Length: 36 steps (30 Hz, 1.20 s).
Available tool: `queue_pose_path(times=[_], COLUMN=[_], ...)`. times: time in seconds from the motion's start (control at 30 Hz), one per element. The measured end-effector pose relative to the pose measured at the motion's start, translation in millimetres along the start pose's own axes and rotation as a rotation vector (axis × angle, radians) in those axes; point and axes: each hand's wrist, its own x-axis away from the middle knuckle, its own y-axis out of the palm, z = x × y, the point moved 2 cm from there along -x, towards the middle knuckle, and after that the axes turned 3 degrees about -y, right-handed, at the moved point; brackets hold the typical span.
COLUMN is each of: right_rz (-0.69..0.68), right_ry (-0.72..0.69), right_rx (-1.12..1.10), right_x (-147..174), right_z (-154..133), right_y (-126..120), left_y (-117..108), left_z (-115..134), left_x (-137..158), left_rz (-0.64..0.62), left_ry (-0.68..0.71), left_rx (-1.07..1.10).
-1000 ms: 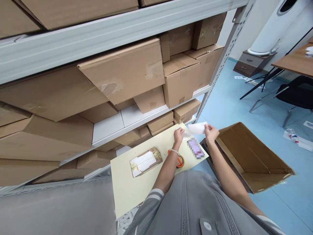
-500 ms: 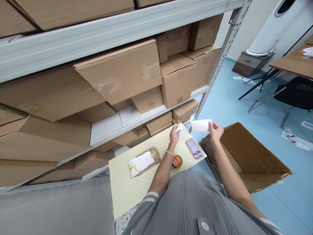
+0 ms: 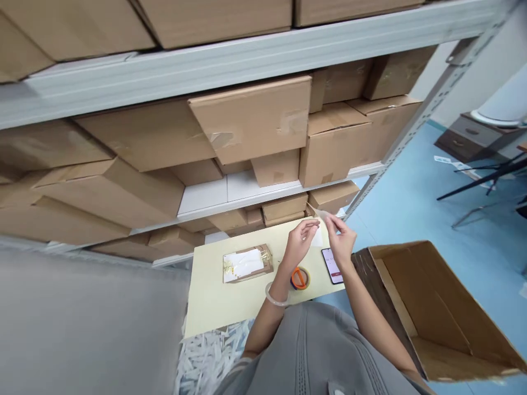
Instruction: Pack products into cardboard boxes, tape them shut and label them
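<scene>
My right hand [image 3: 342,240] pinches a thin white slip of paper [image 3: 322,214], seen almost edge-on, above the far edge of the cream tabletop [image 3: 209,312]. Close beside the slip, my left hand [image 3: 300,246] has its fingers bent, with a gap between thumb and fingers. A second white paper [image 3: 317,237] lies on the tabletop behind the hands. Below my left hand is a roll of tape [image 3: 304,278] with an orange piece in its centre. A phone [image 3: 331,265] with a lit screen lies by my right forearm. To the left rests a flat taped cardboard parcel [image 3: 247,264] with a white label.
A metal shelf [image 3: 247,198] packed with cardboard boxes [image 3: 259,120] stands in front. At right, a large open carton [image 3: 436,307] is on the blue floor. White paper strips [image 3: 214,356] fill the space below the tabletop at left. A drawer unit [image 3: 469,137] stands farther back.
My right hand has brought the white slip left, close to my left hand, and turned it nearly edge-on. My left hand has come off the paper on the tabletop. The view has shifted left.
</scene>
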Motion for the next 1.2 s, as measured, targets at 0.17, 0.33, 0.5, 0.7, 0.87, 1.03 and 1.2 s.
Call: queue_pose_path(times=[0.17,0.33,0.5,0.7,0.87,1.03,1.2], right_rz=[-0.308,-0.61,-0.81,-0.986,-1.04,-1.103,-1.132], right_ry=[0.109,0.237,0.226,0.184,0.244,0.379,0.54], right_rx=[-0.274,-0.461,-0.528,-0.564,-0.594,-0.706,-0.838], right_x=[26.3,46.4,62.3,82.9,99.1,114.4,124.2], right_z=[-41.9,-78.2,-115.6,-146.5,-154.9,-159.1,-171.0], right_y=[41.9,68.5,87.3,102.3,112.1,122.9,135.5], left_y=[-35.8,-67.7,-88.2,-105.7,-112.7,-116.5,-117.0], left_z=[50.4,83.7,104.4,120.0,122.8,120.0,119.7], left_x=[35.4,72.5,109.1,150.3,168.9,176.4,178.9], left_rz=[0.386,0.608,0.717,0.761,0.83,1.089,1.185], left_ry=[0.088,0.125,0.127,0.148,0.153,0.239,0.346], left_rx=[-0.275,-0.541,-0.61,-0.929,-1.213,-1.153,-0.988])
